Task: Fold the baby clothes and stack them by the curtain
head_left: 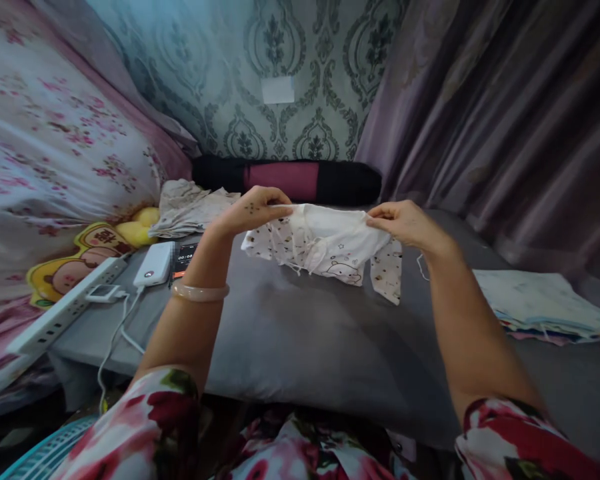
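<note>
A small white baby shirt (337, 243) with a printed bear face and patterned sleeves hangs spread between my two hands, above the grey bed surface (300, 340). My left hand (260, 208) pinches its upper left edge near the shoulder. At the opposite shoulder, my right hand (400, 223) grips the fabric between thumb and fingers. The right sleeve dangles down below that hand, and thin ties hang from the shirt's lower left side. A pale bangle (200, 292) circles my left forearm.
On the left lie a power strip (73, 303), a white power bank (154, 263) with cables, a phone (185, 257), a yellow cushion (60, 277) and crumpled clothes (190, 208). A folded cloth stack (545, 303) sits at right. Behind is a dark bolster (285, 180).
</note>
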Tool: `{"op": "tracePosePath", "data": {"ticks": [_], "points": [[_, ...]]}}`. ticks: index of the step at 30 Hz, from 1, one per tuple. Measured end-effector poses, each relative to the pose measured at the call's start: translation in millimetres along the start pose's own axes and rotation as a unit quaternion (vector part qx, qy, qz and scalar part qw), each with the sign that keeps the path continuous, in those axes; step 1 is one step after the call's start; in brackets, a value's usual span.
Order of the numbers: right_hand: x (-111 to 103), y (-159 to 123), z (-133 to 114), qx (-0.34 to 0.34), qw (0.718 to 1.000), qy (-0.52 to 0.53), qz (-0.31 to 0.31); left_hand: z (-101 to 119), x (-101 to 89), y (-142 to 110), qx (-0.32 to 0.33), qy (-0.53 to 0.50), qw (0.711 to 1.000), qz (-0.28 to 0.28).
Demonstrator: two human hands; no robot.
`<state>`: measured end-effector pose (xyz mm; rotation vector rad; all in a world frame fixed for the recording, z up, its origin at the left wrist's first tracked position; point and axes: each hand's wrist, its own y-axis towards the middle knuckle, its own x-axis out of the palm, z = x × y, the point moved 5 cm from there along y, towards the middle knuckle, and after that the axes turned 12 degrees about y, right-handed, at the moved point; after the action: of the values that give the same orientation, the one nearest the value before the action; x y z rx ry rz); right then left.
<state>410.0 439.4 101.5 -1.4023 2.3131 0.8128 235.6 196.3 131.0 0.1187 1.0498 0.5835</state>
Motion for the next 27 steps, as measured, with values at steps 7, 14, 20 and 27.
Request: {"op": "tracePosePath", "data": {"ticks": [7, 14, 20, 27], "points": [[-30, 4, -53, -0.107, 0.969, -0.133, 0.177, 12, -33.6, 17, 0.006, 0.060, 0.974, 0.217], [-19, 24, -59, -0.179, 0.950, -0.235, 0.105, 12, -5.5, 41, 0.022, 0.172, 0.962, 0.210], [-33, 28, -56, -0.165, 0.931, -0.250, 0.211, 17, -12.3, 56, -0.026, 0.146, 0.948, 0.281], [-36, 39, -41, -0.169, 0.930, -0.255, 0.203, 8, -12.4, 72, -0.026, 0.128, 0.955, 0.266]]}}
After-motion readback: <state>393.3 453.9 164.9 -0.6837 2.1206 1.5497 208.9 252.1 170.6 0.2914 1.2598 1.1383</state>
